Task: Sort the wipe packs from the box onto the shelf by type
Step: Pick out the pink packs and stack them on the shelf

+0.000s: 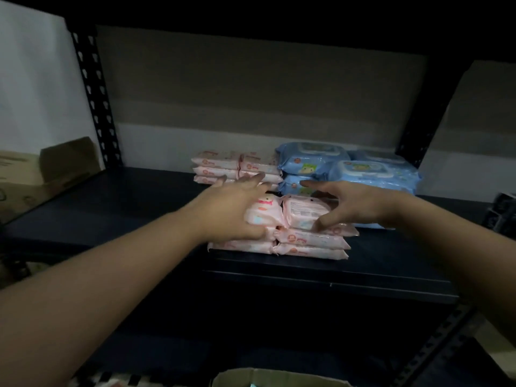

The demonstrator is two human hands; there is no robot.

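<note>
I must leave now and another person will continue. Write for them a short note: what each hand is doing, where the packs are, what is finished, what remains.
Left hand: fingers curled over the left top pink pack of the front pink stack.
Right hand: spread, fingers and thumb around the right top pink pack.
On the shelf: a second pink stack at the back, blue packs grouped to its right.
Done: pink and blue sit apart.
Left: settle these two packs, then check the cardboard box below; its contents barely show.
</note>
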